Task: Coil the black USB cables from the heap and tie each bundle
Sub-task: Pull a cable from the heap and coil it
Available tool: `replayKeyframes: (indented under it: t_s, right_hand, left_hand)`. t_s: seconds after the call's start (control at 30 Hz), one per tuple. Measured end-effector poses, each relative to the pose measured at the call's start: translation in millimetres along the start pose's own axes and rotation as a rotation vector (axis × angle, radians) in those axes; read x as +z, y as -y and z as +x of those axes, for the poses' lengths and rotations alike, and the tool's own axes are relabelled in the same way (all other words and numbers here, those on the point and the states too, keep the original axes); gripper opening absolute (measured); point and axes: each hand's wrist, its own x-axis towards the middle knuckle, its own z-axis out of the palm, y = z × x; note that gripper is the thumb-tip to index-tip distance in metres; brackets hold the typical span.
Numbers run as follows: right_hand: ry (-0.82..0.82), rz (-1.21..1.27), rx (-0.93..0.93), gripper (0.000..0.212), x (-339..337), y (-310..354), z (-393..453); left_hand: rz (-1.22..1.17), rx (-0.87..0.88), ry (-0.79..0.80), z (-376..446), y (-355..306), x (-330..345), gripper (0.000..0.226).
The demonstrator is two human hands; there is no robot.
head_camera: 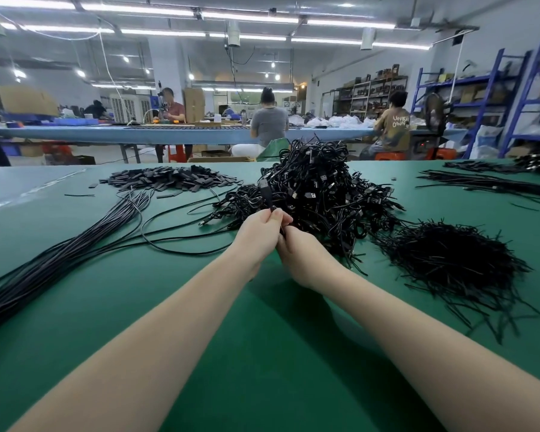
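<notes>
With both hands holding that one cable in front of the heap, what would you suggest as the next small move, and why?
Probably wind the first loop. The left hand and right hand pinch one black cable together, and its length trails uncoiled across the green mat to the left, so no bundle exists yet for the twist ties.

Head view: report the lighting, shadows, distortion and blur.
Head view: bright ceiling strip lights glare overhead; forearms cast soft shadows on the green table; wide-angle bending curves the far table edge and blue shelving; background workers are soft, while the left hand, right hand and cable heap stay sharp.
</notes>
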Motion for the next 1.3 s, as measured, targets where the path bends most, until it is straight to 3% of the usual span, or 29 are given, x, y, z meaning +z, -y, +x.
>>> replayKeyframes:
  t_s: [0.1,0.13,0.2,0.27,0.33,0.37,0.43,0.5,0.6,0.67,0.73,0.8,0.87,0.93,1.03,1.3]
  right_hand:
    - [-0.019,-0.254,0.057,0.028,0.0,-11.3,0.7]
    - [-0.007,-0.272,0.084,0.026,0.3,-14.5,-0.2]
    - [0.019,-0.182,0.122,0.03,-2.1,-19.7,-1.9]
    - [0.032,-0.075,0.125,0.034,-5.1,-19.3,-1.4]
    - [0.121,-0.015,0.091,0.03,-8.9,-13.7,0.6]
    - [0.174,0.003,0.079,0.025,-12.2,-8.7,0.6]
    - [0.246,0.006,0.038,0.029,-20.2,-1.6,3.6]
    - [0.326,0.026,-0.037,0.035,-31.4,3.7,3.1]
    - [0.405,-0.264,-0.211,0.035,-42.5,2.4,-3.1]
    - [0.297,-0.656,-0.381,0.028,-47.8,-1.6,-8.7]
    - [0.161,-0.87,-0.511,0.028,-55.8,-7.1,-10.1]
    - [0.131,-0.96,-0.447,0.034,-75.3,-14.0,-5.7]
    - [0.123,-1.024,-0.26,0.042,-104.6,-30.0,1.7]
    - [0.137,-1.104,-0.048,0.042,-137.4,-53.6,4.7]
    - [0.23,-1.075,0.165,0.038,-159.7,-89.9,-2.2]
    - [0.145,-1.084,0.161,0.027,-152.9,-120.3,-17.3]
  left_hand:
    - [0.049,-0.12,0.067,-3.7,-5.7,-3.9,0.032]
    - [0.155,-0.172,0.102,-4.6,-10.4,-6.5,0.032]
    - [0.629,-0.136,0.132,-1.6,-17.9,-10.8,0.034]
    - [1.151,0.068,0.021,-4.6,-21.5,-13.1,0.036]
    - [1.477,0.327,0.041,-8.7,-17.8,-13.0,0.052]
    - [1.587,0.457,0.068,-12.7,-14.1,-15.3,0.05]
    - [1.751,0.751,-0.033,-16.9,-5.1,-24.8,0.036]
    - [1.842,0.928,-0.091,-20.8,-6.3,-36.7,0.027]
    - [1.81,1.089,-0.112,-22.0,6.1,-43.9,0.022]
    - [1.748,1.126,-0.109,-26.8,6.9,-40.1,0.022]
    - [1.641,1.085,-0.127,-29.8,10.7,-34.7,0.02]
    - [1.492,0.92,-0.121,-32.6,16.2,-29.7,0.017]
    - [1.355,0.683,-0.114,-31.4,27.1,-28.5,0.018]
    - [1.172,0.583,-0.126,-29.2,43.1,-30.7,0.023]
    - [0.85,0.475,0.017,-27.1,54.8,-34.4,0.031]
    - [0.536,0.331,0.097,-21.4,55.8,-39.5,0.036]
